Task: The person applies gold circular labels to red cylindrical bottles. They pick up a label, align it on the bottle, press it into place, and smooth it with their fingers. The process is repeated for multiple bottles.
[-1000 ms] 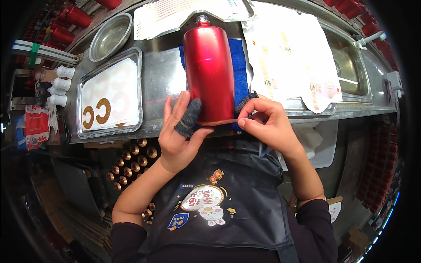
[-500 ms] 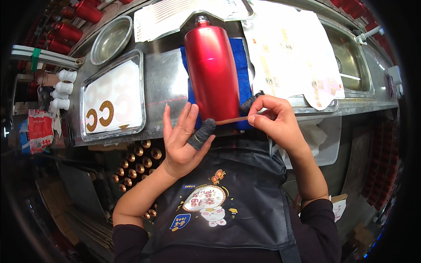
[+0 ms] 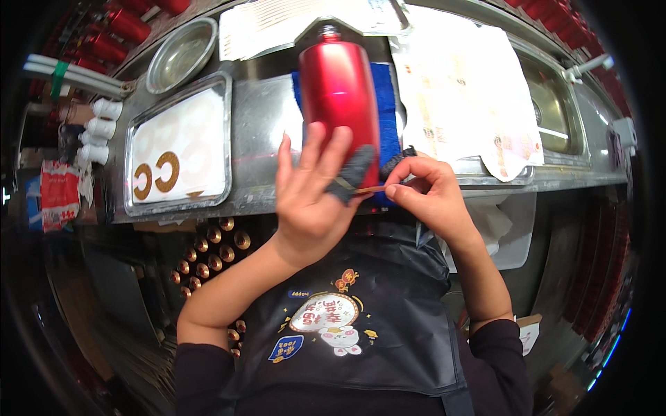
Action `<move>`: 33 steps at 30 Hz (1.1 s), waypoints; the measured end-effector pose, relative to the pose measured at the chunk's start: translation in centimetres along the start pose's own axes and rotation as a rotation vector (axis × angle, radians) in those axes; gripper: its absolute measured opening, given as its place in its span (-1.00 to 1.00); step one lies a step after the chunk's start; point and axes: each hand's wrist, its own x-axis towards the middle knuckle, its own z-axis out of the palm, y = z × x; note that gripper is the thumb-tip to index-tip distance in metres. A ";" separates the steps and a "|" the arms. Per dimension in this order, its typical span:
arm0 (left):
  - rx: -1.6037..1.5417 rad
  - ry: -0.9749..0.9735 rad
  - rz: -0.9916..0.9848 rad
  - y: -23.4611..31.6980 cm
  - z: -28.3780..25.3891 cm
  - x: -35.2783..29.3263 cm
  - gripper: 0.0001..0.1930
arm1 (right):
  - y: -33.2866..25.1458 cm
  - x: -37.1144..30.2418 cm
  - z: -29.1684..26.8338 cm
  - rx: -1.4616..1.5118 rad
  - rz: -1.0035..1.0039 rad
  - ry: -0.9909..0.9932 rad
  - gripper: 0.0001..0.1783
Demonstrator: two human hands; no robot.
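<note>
Red bottle (image 3: pixel 340 83) is lying on its side on a blue cloth (image 3: pixel 387 104), up on the metal counter (image 3: pixel 260 114), neck pointing away from the person and wide end toward the black apron (image 3: pixel 402 298); left hand (image 3: pixel 312 197) is over the left part of the bottle's near end, fingers spread, with a dark finger sleeve (image 3: pixel 355 170) on the index; can't really tell if those fingertips are touching the bottle or hovering over it; right hand (image 3: pixel 430 191) is just right of the bottle's near end, thumb and index pinching one end of a thin brown strip (image 3: pixel 371 189), which runs across that end of the bottle to the left hand; left of the bottle there's a metal tray (image 3: pixel 173 209) with gold C-shaped pieces (image 3: pixel 166 172) in it, plus a round metal bowl (image 3: pixel 180 59) on that same side, closer to neck level; right of the bottle you've got a big pale sheet (image 3: pixel 461 83), then a sink (image 3: pixel 555 104) well over to the bottle's right.
</note>
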 end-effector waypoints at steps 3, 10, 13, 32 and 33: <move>-0.243 0.041 -0.157 -1.1 -0.2 -1.4 -0.32 | -0.5 0.0 0.0 0.008 -0.017 -0.037 -0.92; -0.265 -0.053 -0.216 -1.6 -1.3 -6.0 -0.47 | -1.8 -0.9 0.0 0.008 0.034 0.010 -0.93; -0.197 -0.091 -0.143 -2.0 -1.2 -6.5 -0.54 | -1.7 -0.9 -0.1 0.054 0.008 0.005 -0.95; 0.126 -0.161 0.170 0.3 -1.3 -0.8 -0.54 | 0.6 0.2 0.1 0.023 -0.005 0.015 -0.91; 0.108 -0.150 0.140 0.5 -0.8 -0.5 -0.53 | 0.5 0.1 0.2 -0.017 0.001 0.002 -0.91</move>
